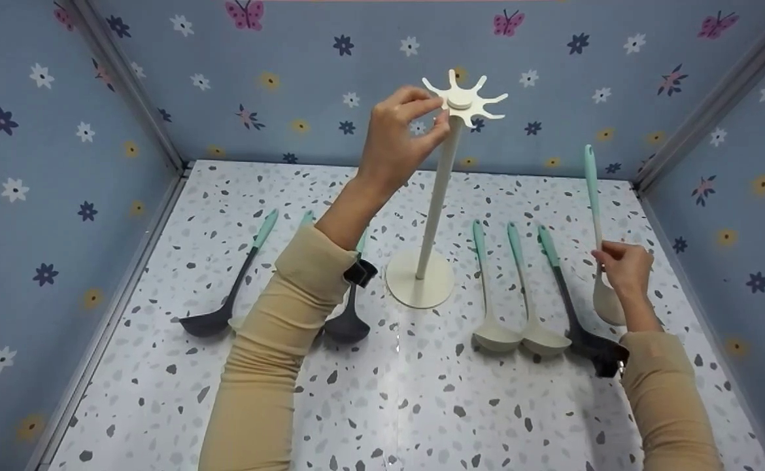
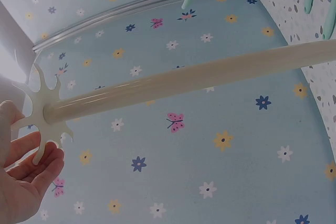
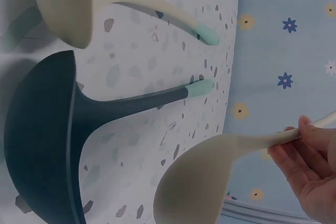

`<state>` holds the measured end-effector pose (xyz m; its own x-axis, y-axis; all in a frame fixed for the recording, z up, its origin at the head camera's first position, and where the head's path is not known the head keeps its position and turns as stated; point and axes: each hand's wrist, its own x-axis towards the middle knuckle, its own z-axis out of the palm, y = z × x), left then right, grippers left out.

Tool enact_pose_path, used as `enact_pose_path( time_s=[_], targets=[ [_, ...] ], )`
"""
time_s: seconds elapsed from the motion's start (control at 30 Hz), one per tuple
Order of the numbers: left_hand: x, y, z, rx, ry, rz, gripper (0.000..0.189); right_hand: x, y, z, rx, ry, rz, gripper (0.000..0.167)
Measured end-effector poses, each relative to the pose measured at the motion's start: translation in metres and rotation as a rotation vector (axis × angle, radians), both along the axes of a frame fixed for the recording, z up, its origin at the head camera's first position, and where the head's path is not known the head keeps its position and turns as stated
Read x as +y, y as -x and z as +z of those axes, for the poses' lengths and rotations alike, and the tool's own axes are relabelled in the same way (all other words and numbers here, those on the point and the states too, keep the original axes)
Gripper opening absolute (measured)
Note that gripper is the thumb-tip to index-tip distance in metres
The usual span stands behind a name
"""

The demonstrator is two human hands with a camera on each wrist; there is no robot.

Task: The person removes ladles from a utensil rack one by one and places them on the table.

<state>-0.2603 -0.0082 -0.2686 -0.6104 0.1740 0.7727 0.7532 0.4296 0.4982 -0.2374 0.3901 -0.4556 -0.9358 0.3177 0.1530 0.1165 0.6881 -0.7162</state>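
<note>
A cream utensil stand [image 1: 440, 190] rises upright from a round base. My left hand [image 1: 392, 131] pinches its star-shaped hook top [image 1: 459, 98] at the left edge; in the left wrist view the fingertips [image 2: 50, 163] curl around one hook arm. At the far right my right hand [image 1: 628, 265] grips a cream ladle [image 1: 608, 304] partway along its shaft, mint handle end pointing up. Its rounded bowl [image 3: 194, 182] hangs below the fingers in the right wrist view, close beside a dark ladle [image 3: 42, 140].
Right of the stand lie two cream ladles [image 1: 497, 337] and a black ladle [image 1: 569, 307], all with mint handles. More ladles lie left, including a dark one [image 1: 212, 320]; my left forearm partly hides others. Patterned blue walls [image 1: 330, 78] enclose the speckled table [image 1: 422, 405].
</note>
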Motion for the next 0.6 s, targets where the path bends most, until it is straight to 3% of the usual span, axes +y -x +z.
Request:
enact_pose_path(
  time_s=[0.23, 0.6],
  targets=[
    [-0.001, 0.000, 0.000, -0.001, 0.023, 0.007, 0.026, 0.014, -0.001, -0.010, -0.050, -0.026, -0.075, 0.028],
    [-0.001, 0.000, -0.001, 0.001, 0.021, 0.004, 0.026, 0.029, -0.005, -0.020, -0.189, -0.179, -0.072, 0.029]
  ],
)
